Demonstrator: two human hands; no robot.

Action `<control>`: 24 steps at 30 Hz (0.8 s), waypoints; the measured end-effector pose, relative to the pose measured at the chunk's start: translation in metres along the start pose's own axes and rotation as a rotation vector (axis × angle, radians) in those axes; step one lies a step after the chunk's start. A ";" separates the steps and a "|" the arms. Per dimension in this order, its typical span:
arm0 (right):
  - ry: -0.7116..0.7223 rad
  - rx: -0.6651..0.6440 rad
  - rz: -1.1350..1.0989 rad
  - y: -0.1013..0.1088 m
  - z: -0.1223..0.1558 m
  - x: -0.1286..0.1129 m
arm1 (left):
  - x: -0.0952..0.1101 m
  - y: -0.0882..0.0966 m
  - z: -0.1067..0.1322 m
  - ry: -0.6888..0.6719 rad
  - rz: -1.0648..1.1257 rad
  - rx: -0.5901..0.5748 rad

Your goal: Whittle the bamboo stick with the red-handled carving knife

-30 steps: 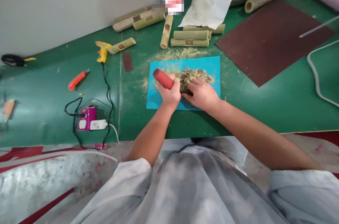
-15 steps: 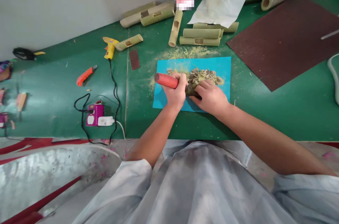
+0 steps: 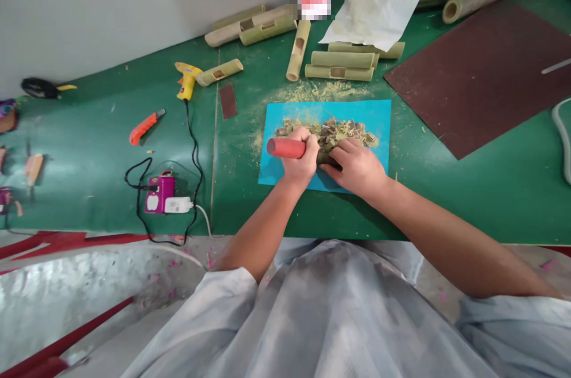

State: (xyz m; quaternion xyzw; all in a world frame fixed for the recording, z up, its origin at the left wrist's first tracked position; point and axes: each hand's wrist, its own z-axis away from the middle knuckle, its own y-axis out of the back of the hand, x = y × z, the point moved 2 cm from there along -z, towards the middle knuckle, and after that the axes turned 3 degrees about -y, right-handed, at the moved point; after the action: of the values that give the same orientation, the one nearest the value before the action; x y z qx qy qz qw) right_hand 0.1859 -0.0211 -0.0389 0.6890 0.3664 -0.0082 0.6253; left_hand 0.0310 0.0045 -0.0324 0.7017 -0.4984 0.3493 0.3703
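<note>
My left hand (image 3: pixel 301 158) is closed around the thick red handle (image 3: pixel 285 147) of a tool whose working end is hidden. The butt of the handle points left. Close beside it, my right hand (image 3: pixel 359 166) is closed on a dark green-brown piece of bamboo (image 3: pixel 327 158), mostly covered by the fingers. Both hands are over a bright blue sheet (image 3: pixel 276 172). Just beyond the fingers lies a heap of bamboo chips and shavings (image 3: pixel 343 130) on that sheet.
Cut bamboo tubes (image 3: pixel 341 59) lie at the back, partly under white paper (image 3: pixel 372 12). A brown sheet (image 3: pixel 482 80) lies at right. Leftward are a yellow glue gun (image 3: pixel 188 80), an orange utility knife (image 3: pixel 146 127), a purple box (image 3: pixel 159 193) with cords and a small brown rectangle (image 3: pixel 228 101).
My left hand and the red handle have shifted slightly right and toward me, and the handle lies more level. The right hand keeps its hold on the bamboo. The whole view has shifted slightly.
</note>
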 end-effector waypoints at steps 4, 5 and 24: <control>0.013 0.001 -0.006 0.000 0.000 0.002 | -0.004 -0.003 0.003 0.016 0.024 -0.026; 0.014 0.002 -0.005 0.000 0.000 0.002 | -0.005 -0.003 0.004 0.024 0.029 -0.024; -0.014 0.013 0.000 -0.001 0.001 0.001 | 0.003 -0.003 -0.004 0.148 -0.016 0.033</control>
State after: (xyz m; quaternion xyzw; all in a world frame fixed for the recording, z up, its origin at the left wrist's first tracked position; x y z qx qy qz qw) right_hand 0.1868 -0.0219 -0.0404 0.6928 0.3621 -0.0153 0.6234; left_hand 0.0342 0.0069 -0.0283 0.6840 -0.4581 0.4055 0.3974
